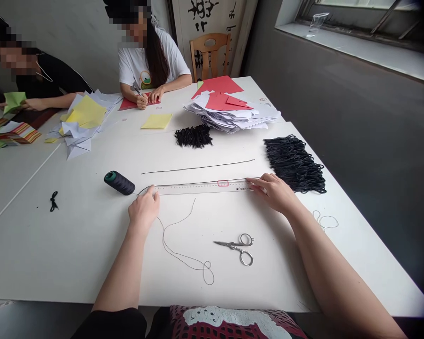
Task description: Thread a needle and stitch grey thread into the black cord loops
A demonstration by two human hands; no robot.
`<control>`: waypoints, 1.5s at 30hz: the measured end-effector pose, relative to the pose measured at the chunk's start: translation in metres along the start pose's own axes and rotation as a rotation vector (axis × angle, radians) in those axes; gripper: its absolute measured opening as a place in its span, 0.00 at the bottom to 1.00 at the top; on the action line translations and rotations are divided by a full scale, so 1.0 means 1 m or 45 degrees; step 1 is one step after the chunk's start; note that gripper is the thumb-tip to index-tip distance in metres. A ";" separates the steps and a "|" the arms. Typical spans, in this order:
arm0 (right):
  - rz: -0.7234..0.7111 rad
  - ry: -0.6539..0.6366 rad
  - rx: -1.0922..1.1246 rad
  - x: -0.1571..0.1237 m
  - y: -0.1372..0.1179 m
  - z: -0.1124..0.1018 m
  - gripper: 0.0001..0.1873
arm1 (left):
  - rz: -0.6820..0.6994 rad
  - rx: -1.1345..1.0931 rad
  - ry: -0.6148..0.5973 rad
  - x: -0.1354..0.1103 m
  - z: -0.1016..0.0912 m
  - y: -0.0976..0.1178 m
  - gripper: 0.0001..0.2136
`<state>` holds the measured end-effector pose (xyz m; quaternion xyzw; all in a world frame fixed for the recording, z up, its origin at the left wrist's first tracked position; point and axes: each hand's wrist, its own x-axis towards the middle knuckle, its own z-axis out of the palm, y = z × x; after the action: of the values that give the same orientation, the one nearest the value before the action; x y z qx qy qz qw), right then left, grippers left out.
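A clear ruler [198, 189] lies flat across the table before me, with a black thread [187, 183] stretched along its upper edge. At the ruler's left end, my left hand [143, 207] has its fingers curled down on the thread. My right hand [273, 190] holds the thread near the other end, index fingertip pressed on it and thumb beside the ruler. Just beyond lies a second, straight black thread [198, 167]. A dark thread spool [119, 182] rests on its side near my left hand. Below the ruler are silver scissors [235, 246] and a loose thin thread [178, 254].
Bundles of black cord loops [293, 162] and shorter black loops [193, 136] lie farther back. Behind them is a paper pile [229, 115]. A small black knot [54, 201] lies left. Two people sit across, one writing on red paper [127, 104]. A wall borders the right.
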<state>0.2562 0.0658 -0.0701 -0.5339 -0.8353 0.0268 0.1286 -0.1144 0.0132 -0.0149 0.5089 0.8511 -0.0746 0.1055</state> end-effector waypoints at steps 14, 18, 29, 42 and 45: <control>0.512 -0.037 -0.313 0.000 -0.037 0.002 0.27 | 0.004 0.044 0.001 -0.002 0.003 0.008 0.29; 0.611 -0.071 -0.279 0.002 -0.039 0.004 0.27 | -0.025 0.028 0.021 0.005 0.005 0.005 0.29; 0.632 -0.046 -0.290 0.006 -0.040 0.009 0.29 | -0.033 -0.001 0.053 0.011 0.007 0.003 0.28; 0.574 0.019 -0.282 0.004 -0.039 0.014 0.28 | -0.101 -0.052 0.083 0.013 0.007 -0.002 0.29; 0.587 0.009 -0.284 0.004 -0.039 0.014 0.28 | -0.122 -0.059 0.081 0.016 0.008 -0.005 0.30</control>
<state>0.2167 0.0540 -0.0755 -0.7213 -0.6888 -0.0386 0.0622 -0.1251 0.0229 -0.0263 0.4670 0.8789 -0.0439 0.0865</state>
